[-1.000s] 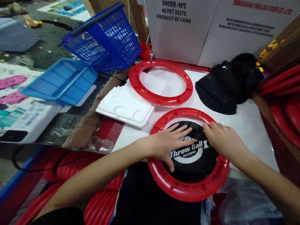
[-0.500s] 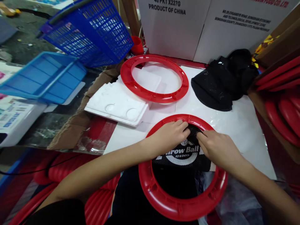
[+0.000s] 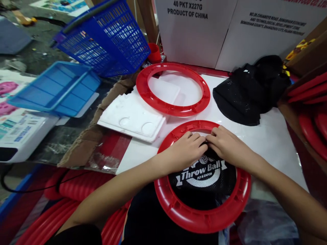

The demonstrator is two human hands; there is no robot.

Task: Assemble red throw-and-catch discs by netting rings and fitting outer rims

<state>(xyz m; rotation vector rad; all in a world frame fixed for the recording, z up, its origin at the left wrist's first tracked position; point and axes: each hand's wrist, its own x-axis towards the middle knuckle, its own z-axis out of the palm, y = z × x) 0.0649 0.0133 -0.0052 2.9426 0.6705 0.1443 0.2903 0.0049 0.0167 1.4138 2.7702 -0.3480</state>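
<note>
In front of me a red plastic ring [image 3: 204, 219] lies partly over the white table sheet and partly over my lap. Black mesh fabric [image 3: 227, 178] printed "Throw Ball" fills much of its opening. My left hand [image 3: 192, 148] pinches the fabric's upper edge, its wrist crossing the ring's left side. Close against it, my right hand [image 3: 222, 143] also has its fingers closed on that edge, near the ring's upper rim. The fingertips partly hide the pinched edge. Farther back, a second red ring [image 3: 173, 109] rests on a white foam piece [image 3: 135, 119].
A pile of black fabric [image 3: 240, 98] lies at the back right, before large white cartons [image 3: 194, 37]. On the left are a blue basket [image 3: 107, 37] and a light blue tray [image 3: 56, 88]. Stacked red rings [image 3: 313, 129] stand at the right, with more [image 3: 74, 185] at lower left.
My right hand has moved up and left, bringing both hands together at the mesh's upper edge. More of the print shows. The whole view has shifted slightly.
</note>
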